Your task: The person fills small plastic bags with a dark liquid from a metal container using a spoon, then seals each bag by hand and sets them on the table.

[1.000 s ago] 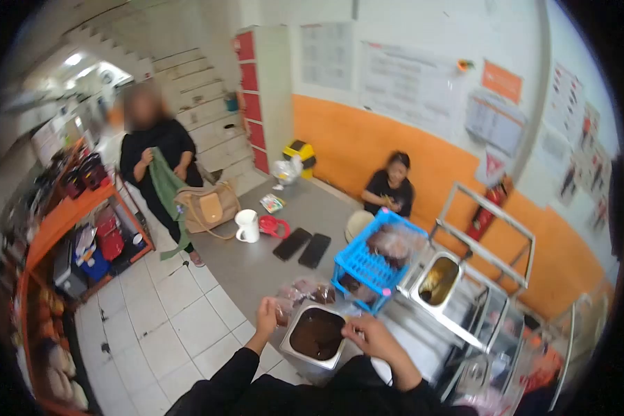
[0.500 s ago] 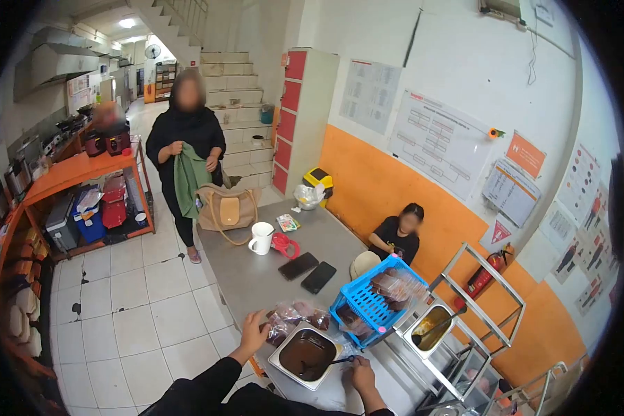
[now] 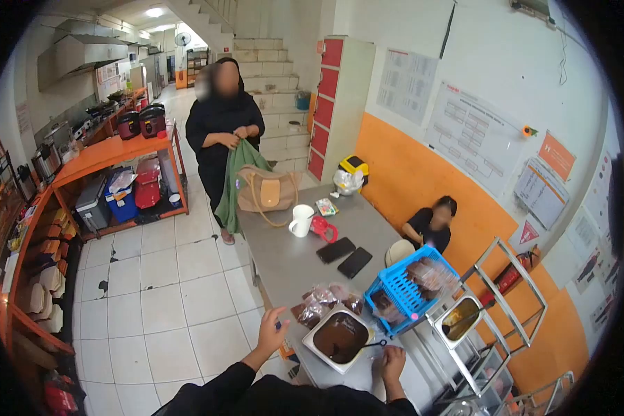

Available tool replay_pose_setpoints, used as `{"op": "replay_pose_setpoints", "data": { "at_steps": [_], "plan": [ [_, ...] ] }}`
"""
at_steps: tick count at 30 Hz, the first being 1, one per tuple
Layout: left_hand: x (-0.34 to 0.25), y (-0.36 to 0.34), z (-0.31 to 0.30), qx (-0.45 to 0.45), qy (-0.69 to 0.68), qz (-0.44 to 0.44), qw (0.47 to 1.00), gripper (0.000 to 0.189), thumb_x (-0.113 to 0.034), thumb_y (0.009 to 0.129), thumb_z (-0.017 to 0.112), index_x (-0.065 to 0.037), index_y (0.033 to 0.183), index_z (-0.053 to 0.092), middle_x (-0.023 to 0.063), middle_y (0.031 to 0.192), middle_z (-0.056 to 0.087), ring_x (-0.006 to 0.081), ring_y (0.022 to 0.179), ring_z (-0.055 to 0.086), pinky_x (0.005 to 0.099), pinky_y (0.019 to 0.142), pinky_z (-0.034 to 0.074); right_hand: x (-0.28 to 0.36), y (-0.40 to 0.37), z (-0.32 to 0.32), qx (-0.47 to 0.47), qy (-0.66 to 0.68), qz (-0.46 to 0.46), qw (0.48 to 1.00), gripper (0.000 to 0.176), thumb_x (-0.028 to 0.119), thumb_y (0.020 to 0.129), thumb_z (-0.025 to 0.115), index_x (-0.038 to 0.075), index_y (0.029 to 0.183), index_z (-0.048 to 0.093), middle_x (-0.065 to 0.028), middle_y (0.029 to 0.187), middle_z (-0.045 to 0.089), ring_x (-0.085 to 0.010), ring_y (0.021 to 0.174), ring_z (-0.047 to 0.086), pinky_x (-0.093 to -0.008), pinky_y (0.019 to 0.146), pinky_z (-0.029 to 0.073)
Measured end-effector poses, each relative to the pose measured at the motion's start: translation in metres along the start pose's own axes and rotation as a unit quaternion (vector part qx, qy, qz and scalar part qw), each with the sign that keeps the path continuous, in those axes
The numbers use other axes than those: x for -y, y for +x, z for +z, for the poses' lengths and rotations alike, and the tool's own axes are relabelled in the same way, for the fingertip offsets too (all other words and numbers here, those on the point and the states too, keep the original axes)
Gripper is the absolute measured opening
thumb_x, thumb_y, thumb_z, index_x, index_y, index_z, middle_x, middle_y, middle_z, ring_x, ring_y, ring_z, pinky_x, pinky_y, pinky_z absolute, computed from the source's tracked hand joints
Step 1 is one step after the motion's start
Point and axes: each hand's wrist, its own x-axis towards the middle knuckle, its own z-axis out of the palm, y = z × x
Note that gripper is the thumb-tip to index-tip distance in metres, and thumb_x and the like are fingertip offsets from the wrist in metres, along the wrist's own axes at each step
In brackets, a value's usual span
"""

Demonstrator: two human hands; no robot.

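A rectangular metal food pan (image 3: 308,340) of dark brown sauce stands at the table's near end. A dark-handled ladle (image 3: 371,344) lies in it, its handle over the right rim. My left hand (image 3: 272,333) is raised left of the pan, fingers apart; a small dark spot shows on a finger. My right hand (image 3: 394,362) is curled by the table surface, just below the ladle's handle end; whether it holds anything is hidden. Small clear bags of brown sauce (image 3: 320,303) lie behind the pan. More filled bags (image 3: 430,274) sit in a blue plastic basket (image 3: 403,295).
Two phones (image 3: 354,263), a white mug (image 3: 301,220), a red ring-shaped item (image 3: 324,229) and a tan handbag (image 3: 267,191) lie on the steel table (image 3: 277,253). A second pan (image 3: 459,319) stands by a metal rack (image 3: 509,305). One person (image 3: 225,132) stands opposite; another (image 3: 430,229) sits right.
The view has swung left, so everything sits further right. My right hand has come slightly away from the ladle's handle end. The standing person's hands have shifted on the green cloth.
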Motion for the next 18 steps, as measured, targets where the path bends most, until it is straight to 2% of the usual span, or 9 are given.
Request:
{"op": "replay_pose_setpoints", "data": {
  "at_steps": [4, 7, 8, 9, 11, 12, 14, 16, 18],
  "plan": [
    [-0.044, -0.004, 0.004, -0.008, -0.070, 0.037, 0.997, 0.032, -0.009, 0.087, 0.063, -0.004, 0.118, 0.057, 0.0151, 0.109, 0.060, 0.0262, 0.097, 0.062, 0.0332, 0.081, 0.049, 0.006, -0.007, -0.008, -0.092, 0.009, 0.098, 0.991, 0.011, 0.004, 0.081, 0.058, 0.002, 0.091, 0.062, -0.0120, 0.089, 0.062, -0.0300, 0.083, 0.056, -0.0412, 0.073, 0.045],
    [-0.061, 0.006, 0.022, 0.058, -0.160, 0.031, 0.985, 0.029, -0.009, 0.090, 0.060, -0.002, 0.119, 0.057, 0.0135, 0.108, 0.063, 0.0216, 0.095, 0.064, 0.0314, 0.081, 0.050, 0.018, -0.005, -0.012, -0.201, 0.236, 0.300, 0.902, 0.006, 0.006, 0.085, 0.060, 0.002, 0.089, 0.061, -0.0101, 0.084, 0.060, -0.0232, 0.075, 0.056, -0.0347, 0.071, 0.045],
    [-0.059, -0.002, 0.028, 0.101, -0.188, 0.022, 0.977, 0.029, -0.008, 0.091, 0.059, -0.002, 0.119, 0.057, 0.0126, 0.107, 0.064, 0.0199, 0.094, 0.065, 0.0310, 0.081, 0.051, 0.029, 0.000, -0.025, -0.214, 0.227, 0.314, 0.897, 0.006, 0.008, 0.086, 0.062, 0.003, 0.086, 0.060, -0.0082, 0.080, 0.059, -0.0176, 0.070, 0.054, -0.0295, 0.069, 0.045],
    [-0.061, -0.007, 0.030, 0.143, -0.213, 0.009, 0.966, 0.029, -0.008, 0.091, 0.058, -0.001, 0.120, 0.057, 0.0117, 0.106, 0.065, 0.0182, 0.093, 0.065, 0.0307, 0.080, 0.051, 0.047, 0.008, -0.038, -0.229, 0.232, 0.279, 0.903, 0.005, 0.007, 0.084, 0.063, 0.003, 0.085, 0.060, -0.0082, 0.080, 0.060, -0.0185, 0.070, 0.054, -0.0306, 0.069, 0.045],
    [-0.079, -0.007, 0.034, 0.268, -0.328, -0.050, 0.905, 0.032, -0.020, 0.097, 0.052, -0.001, 0.123, 0.056, 0.0100, 0.104, 0.066, 0.0147, 0.093, 0.064, 0.0288, 0.079, 0.051, 0.081, 0.027, -0.060, -0.247, 0.244, 0.211, 0.914, 0.005, 0.005, 0.081, 0.065, 0.004, 0.082, 0.060, -0.0084, 0.079, 0.060, -0.0203, 0.070, 0.054, -0.0328, 0.069, 0.044],
    [-0.076, -0.009, 0.043, 0.331, -0.365, -0.088, 0.866, 0.036, -0.025, 0.098, 0.051, 0.000, 0.124, 0.056, 0.0104, 0.105, 0.066, 0.0148, 0.092, 0.064, 0.0289, 0.080, 0.051, 0.096, 0.037, -0.075, -0.234, 0.140, 0.054, 0.961, 0.010, 0.002, 0.073, 0.069, 0.006, 0.079, 0.061, -0.0086, 0.080, 0.061, -0.0244, 0.070, 0.055, -0.0363, 0.069, 0.043],
    [-0.088, -0.015, 0.049, 0.406, -0.435, -0.175, 0.784, 0.041, -0.032, 0.100, 0.049, 0.000, 0.124, 0.055, 0.0106, 0.106, 0.066, 0.0148, 0.093, 0.063, 0.0292, 0.081, 0.051, 0.138, 0.055, -0.096, -0.152, 0.124, -0.120, 0.973, 0.017, -0.001, 0.066, 0.070, 0.007, 0.078, 0.061, -0.0081, 0.080, 0.059, -0.0266, 0.075, 0.056, -0.0368, 0.071, 0.044],
    [-0.116, -0.017, 0.041, 0.430, -0.500, -0.269, 0.702, 0.045, -0.036, 0.100, 0.046, 0.001, 0.124, 0.055, 0.0102, 0.107, 0.066, 0.0144, 0.093, 0.062, 0.0294, 0.083, 0.051, 0.163, 0.057, -0.091, -0.036, 0.177, -0.211, 0.961, 0.024, 0.005, 0.060, 0.070, 0.012, 0.083, 0.065, -0.0042, 0.086, 0.061, -0.0262, 0.084, 0.056, -0.0403, 0.074, 0.042],
    [-0.112, -0.022, 0.048, 0.386, -0.381, -0.249, 0.802, 0.043, -0.034, 0.100, 0.047, 0.001, 0.123, 0.057, 0.0095, 0.108, 0.065, 0.0145, 0.095, 0.062, 0.0297, 0.085, 0.050, 0.185, 0.054, -0.091, 0.052, 0.151, -0.292, 0.943, 0.027, 0.016, 0.063, 0.073, 0.014, 0.090, 0.067, -0.0007, 0.091, 0.061, -0.0254, 0.091, 0.055, -0.0405, 0.080, 0.041]
  ]
}}
